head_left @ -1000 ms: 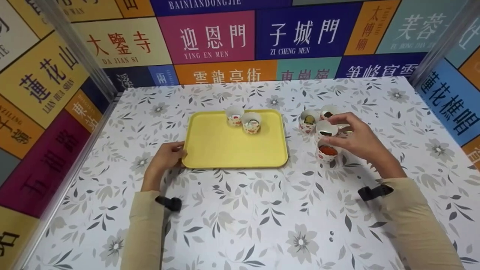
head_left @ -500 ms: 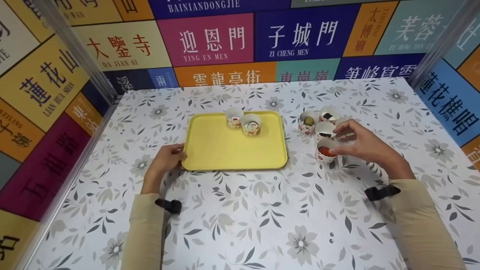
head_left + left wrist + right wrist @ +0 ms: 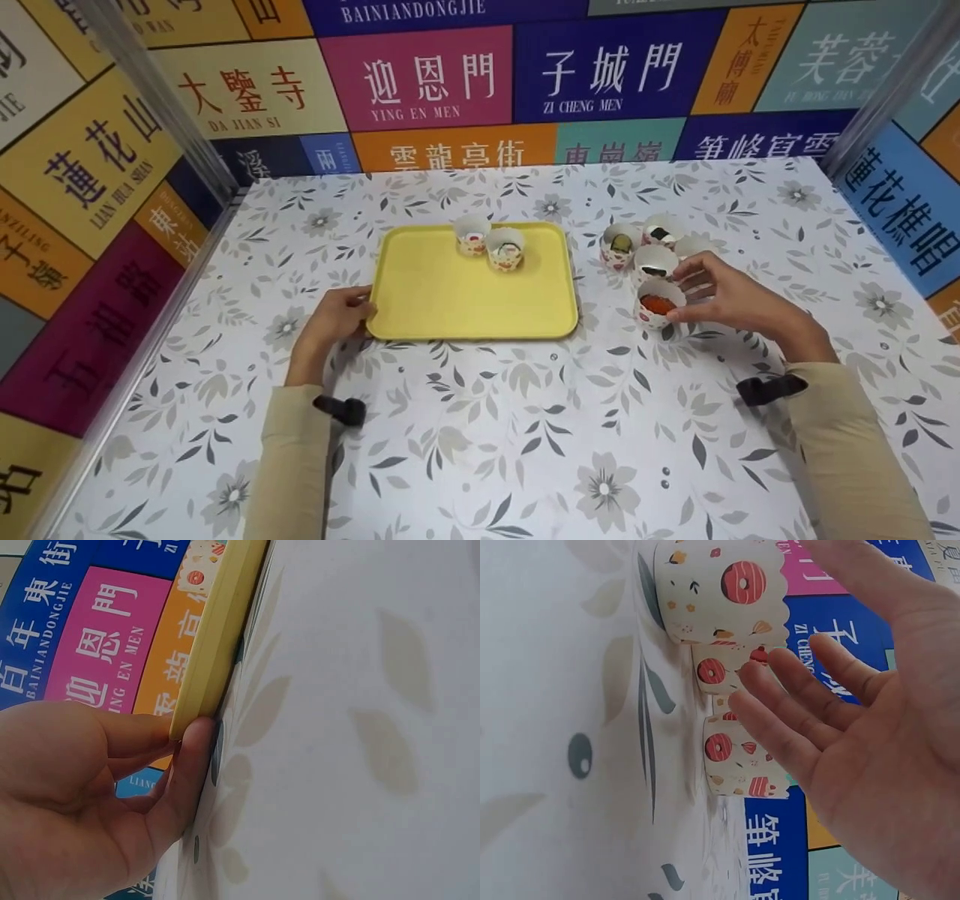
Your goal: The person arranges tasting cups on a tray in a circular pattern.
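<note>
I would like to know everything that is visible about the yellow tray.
The yellow tray is rectangular and shallow, with rounded corners and a raised rim; it looks like plastic. It lies flat on the patterned table. Two small cups stand on it near its far edge. The left hand pinches its left edge.

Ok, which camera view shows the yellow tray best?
The head view: it shows the yellow tray from above, with nearly its whole rim visible. The left wrist view shows only part of its edge, pinched by the left hand; the right wrist view doesn't show it.
</note>
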